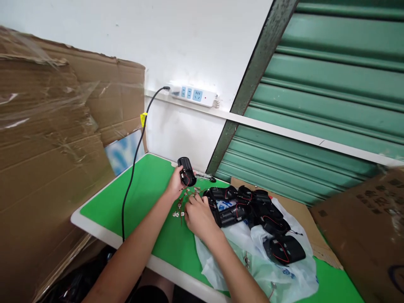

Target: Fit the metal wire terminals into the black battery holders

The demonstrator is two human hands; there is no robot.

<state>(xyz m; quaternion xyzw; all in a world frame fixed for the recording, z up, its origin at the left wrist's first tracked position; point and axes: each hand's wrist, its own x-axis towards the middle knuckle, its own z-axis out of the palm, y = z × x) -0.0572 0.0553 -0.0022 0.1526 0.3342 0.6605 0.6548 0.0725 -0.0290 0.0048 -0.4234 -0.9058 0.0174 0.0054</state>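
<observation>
A black plastic housing (187, 171) with a thin red wire is gripped in my left hand (175, 182), raised over the back of the green table. My right hand (198, 212) rests low over the table, fingers bent and together at a scatter of small metal contacts with red wires (179, 207); whatever its fingertips hold is too small to make out. Just right of that hand, more black housings (235, 213) with red wires lie heaped on a white plastic bag (303, 275). One housing (285, 249) lies apart at the heap's near right.
A black cable (134, 162) hangs from a power strip (195, 95) on the wall and crosses the left of the green table (110, 206). Large cardboard boxes stand at left (57, 139) and right (362, 223). A green shutter (331, 84) rises behind.
</observation>
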